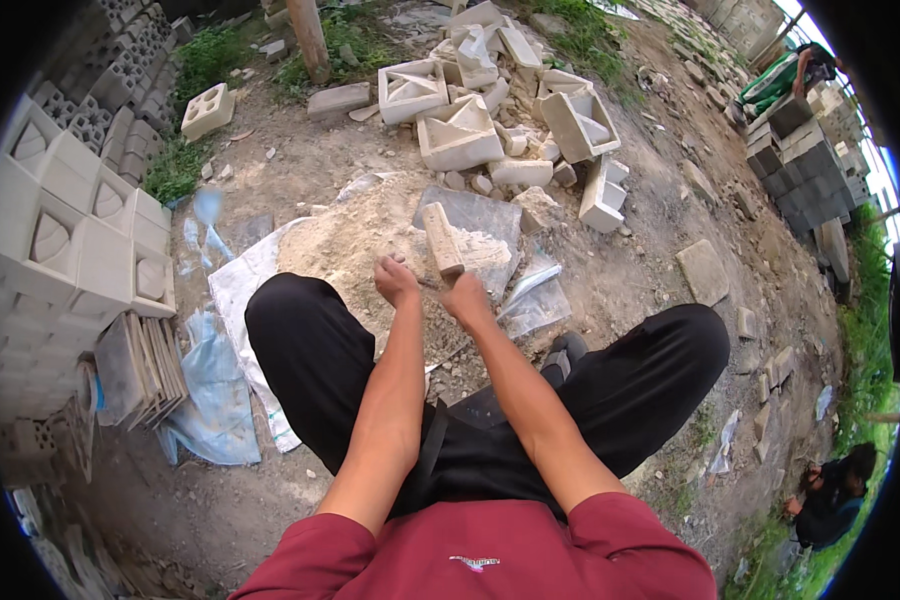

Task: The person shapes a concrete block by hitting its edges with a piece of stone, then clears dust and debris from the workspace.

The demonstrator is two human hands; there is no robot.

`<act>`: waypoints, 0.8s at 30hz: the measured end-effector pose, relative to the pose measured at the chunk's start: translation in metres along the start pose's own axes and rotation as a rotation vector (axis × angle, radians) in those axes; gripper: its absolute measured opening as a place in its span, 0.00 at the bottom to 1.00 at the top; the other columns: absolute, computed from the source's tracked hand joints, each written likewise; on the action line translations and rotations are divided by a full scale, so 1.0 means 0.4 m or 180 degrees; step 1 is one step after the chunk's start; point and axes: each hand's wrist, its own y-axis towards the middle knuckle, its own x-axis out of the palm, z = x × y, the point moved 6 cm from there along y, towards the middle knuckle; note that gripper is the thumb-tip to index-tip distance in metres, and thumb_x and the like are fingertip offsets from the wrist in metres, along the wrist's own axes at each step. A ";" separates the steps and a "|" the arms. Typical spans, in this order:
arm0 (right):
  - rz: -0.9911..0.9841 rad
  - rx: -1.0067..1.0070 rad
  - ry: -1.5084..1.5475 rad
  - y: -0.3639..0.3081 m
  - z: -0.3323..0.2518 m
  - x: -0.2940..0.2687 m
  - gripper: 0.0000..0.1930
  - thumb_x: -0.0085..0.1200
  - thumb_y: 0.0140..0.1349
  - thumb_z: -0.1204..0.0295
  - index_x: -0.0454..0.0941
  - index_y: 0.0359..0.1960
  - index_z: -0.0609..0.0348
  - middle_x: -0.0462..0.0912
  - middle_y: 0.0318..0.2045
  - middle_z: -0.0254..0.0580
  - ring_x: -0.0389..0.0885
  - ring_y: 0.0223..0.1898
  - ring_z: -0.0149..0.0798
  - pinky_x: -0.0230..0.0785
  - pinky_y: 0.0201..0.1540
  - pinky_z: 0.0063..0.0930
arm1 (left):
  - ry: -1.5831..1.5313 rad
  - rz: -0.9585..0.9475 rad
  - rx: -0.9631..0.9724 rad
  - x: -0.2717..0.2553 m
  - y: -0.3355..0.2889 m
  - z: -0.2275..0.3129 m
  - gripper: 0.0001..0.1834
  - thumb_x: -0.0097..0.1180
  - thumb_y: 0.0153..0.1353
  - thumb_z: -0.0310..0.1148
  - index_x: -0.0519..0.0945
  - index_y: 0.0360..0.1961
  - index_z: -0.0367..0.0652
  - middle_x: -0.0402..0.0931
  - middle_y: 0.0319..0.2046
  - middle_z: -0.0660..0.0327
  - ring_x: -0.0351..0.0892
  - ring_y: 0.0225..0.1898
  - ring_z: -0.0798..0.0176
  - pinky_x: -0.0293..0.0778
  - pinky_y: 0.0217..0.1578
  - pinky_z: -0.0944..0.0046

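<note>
Though powder point(355, 225) lay at eleven o'clock, chunks point(459, 135) remained at twelve, our right grip point(465, 297) clasping a bar point(441, 240), left grip point(398, 280) curled.

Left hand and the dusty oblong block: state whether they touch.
Apart. In the head view, pale powder shows in the gap between the left hand and the dusty oblong block.

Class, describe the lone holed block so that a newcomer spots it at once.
Find the pile of broken blocks at the picture's top centre, then the wooden post to its left. Further left, beside green weeds, lies the holed block. It is pale and sits alone on the ground, whereas the grey blocks beyond it stand stacked.
</note>
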 end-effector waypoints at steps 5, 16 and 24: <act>-0.0121 -0.0041 0.0619 0.040 -0.023 -0.050 0.28 0.61 0.45 0.58 0.78 0.37 0.77 0.82 0.36 0.69 0.82 0.44 0.59 0.74 0.46 0.44 | -0.0854 0.0167 0.0107 -0.013 0.059 0.050 0.23 0.35 0.70 0.42 0.77 0.35 0.34 0.78 0.23 0.57 0.74 0.22 0.65 0.72 0.24 0.68; 0.0193 0.0380 0.0487 -0.057 0.018 0.080 0.25 0.60 0.50 0.64 0.74 0.42 0.78 0.79 0.44 0.71 0.80 0.48 0.62 0.73 0.51 0.46 | -0.0107 0.1615 0.0476 -0.147 0.059 0.039 0.18 0.41 0.60 0.31 0.73 0.47 0.31 0.75 0.42 0.45 0.76 0.44 0.45 0.70 0.48 0.52; -0.1032 0.0085 0.0733 0.125 -0.212 0.066 0.18 0.61 0.44 0.64 0.81 0.26 0.71 0.83 0.25 0.60 0.86 0.26 0.49 0.78 0.32 0.35 | -0.0407 0.1397 0.0531 -0.230 0.097 0.153 0.22 0.41 0.56 0.30 0.70 0.52 0.32 0.73 0.44 0.47 0.74 0.46 0.50 0.70 0.51 0.54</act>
